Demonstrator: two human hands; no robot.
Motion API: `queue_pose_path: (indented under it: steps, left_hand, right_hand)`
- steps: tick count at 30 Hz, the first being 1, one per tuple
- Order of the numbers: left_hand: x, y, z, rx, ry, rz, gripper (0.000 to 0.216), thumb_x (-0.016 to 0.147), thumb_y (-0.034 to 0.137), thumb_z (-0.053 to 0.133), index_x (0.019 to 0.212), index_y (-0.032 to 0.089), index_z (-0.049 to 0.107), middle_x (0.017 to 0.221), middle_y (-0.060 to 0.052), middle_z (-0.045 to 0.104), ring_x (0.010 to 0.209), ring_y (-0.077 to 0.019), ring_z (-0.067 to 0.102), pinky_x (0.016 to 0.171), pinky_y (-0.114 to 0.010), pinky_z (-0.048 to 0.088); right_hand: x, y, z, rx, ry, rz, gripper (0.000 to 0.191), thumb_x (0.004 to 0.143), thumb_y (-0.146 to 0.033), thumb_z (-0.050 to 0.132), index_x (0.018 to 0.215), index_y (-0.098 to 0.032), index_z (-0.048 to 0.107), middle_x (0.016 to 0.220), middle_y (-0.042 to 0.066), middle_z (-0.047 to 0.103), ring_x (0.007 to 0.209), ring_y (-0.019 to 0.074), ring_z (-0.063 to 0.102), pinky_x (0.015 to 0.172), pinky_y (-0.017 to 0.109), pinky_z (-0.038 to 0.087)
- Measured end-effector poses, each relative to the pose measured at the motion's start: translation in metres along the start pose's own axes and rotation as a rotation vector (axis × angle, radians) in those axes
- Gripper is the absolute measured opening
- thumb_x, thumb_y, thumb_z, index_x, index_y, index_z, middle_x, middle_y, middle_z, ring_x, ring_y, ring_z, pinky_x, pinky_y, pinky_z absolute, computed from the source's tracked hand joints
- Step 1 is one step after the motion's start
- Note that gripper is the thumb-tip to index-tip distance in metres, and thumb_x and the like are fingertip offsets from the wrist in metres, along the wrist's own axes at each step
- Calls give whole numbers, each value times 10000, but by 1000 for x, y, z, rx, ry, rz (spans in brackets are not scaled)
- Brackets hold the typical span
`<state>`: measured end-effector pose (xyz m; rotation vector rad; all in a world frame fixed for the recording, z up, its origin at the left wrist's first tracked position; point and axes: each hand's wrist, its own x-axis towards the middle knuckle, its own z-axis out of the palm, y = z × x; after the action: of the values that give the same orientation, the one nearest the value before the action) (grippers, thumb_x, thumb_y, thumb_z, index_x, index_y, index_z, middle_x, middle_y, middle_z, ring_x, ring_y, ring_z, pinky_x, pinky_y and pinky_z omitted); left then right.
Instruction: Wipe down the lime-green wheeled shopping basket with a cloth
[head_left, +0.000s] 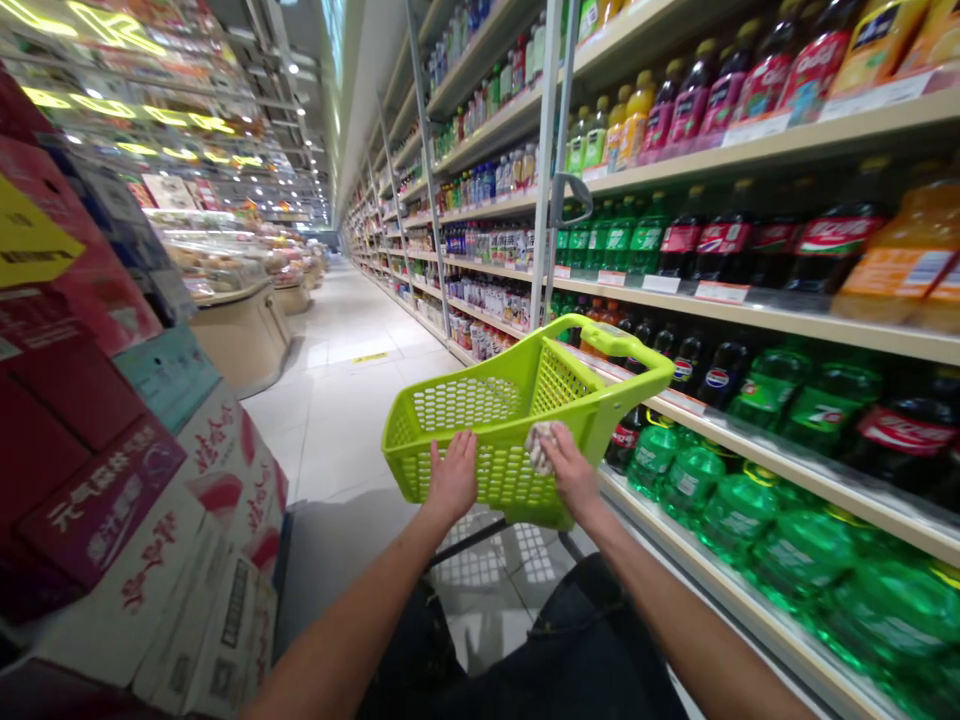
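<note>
A lime-green plastic shopping basket (480, 420) is tilted up in front of me, its mesh side facing me and its handle to the right. My left hand (452, 478) presses flat against the basket's near wall with fingers spread. My right hand (564, 468) is closed on a small crumpled whitish cloth (540, 446) and holds it against the basket's wall near the right corner. The basket looks empty inside. Beneath it I see a dark frame and my dark trousers.
Shelves (757, 320) of soft-drink bottles run along the right, green bottles (705, 500) lowest. Stacked red and white cartons (150, 520) stand close on the left. A tiled aisle (352, 370) stretches ahead, with counters (240, 320) at mid left.
</note>
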<state>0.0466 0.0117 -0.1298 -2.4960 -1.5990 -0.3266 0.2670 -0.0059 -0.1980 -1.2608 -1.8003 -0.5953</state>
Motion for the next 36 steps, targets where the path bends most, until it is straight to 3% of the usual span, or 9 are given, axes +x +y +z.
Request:
queue_pose_path:
  steps: [3,8,15,22,24,28,31,36]
  left_hand:
    - [9,13,-5,-28,5,6,691,683,140,411,1349,137,229,1441,-90,228,1326,-229,186,1058,-534,139]
    - [16,23,-8,-48,-39,31,723,647,133,436,1344,144,241,1441,-76,231,1323,-227,193,1050,-548,151]
    - [17,33,-6,-52,23,47,713,657,156,439,1343,130,245,1441,-89,224,1323,-222,195,1059,-547,118]
    - [17,41,-5,-56,9,66,726,649,156,436,1348,146,240,1447,-62,204,1326,-217,185,1057,-548,122]
    - [16,41,-4,-58,16,63,726,651,161,441,1348,143,242,1447,-66,204,1325,-221,186,1060,-543,117]
    - [15,46,0,-64,34,41,740,658,186,444,1357,118,212,1453,-76,175,1333,-224,157,1058,-543,123]
    - [14,49,1,-65,37,34,739,662,200,443,1358,121,209,1455,-75,170,1336,-216,148,1062,-530,127]
    - [12,42,0,-48,32,56,737,657,179,437,1357,124,216,1453,-73,183,1335,-220,150,1059,-534,125]
  right_hand:
    - [15,15,-12,-33,44,33,434,807,-29,363,1189,-165,518,1364,96,378,1307,200,230,1052,401,311]
    - [-22,17,-10,-47,-139,-84,385,816,-49,375,1119,-195,563,1255,66,513,1252,160,351,984,344,408]
    - [15,44,-56,-106,128,96,408,819,-52,349,1162,-168,537,1362,82,381,1295,197,269,1051,407,317]
    - [-44,49,-45,-49,-48,16,384,820,-78,370,1124,-208,564,1280,60,489,1245,182,366,983,383,403]
    - [-32,57,-58,-72,41,84,395,808,-84,378,1142,-203,554,1318,61,445,1256,187,347,1001,383,381]
    - [38,74,-97,-134,237,211,414,794,-76,360,1152,-160,550,1360,91,378,1270,205,318,1037,403,328]
    - [74,63,-97,-180,159,169,387,787,-72,379,1114,-136,576,1319,119,427,1262,223,329,1037,425,320]
    - [78,31,-66,-182,-89,-127,306,819,-129,421,1054,-191,608,1229,77,529,1210,197,405,1007,384,366]
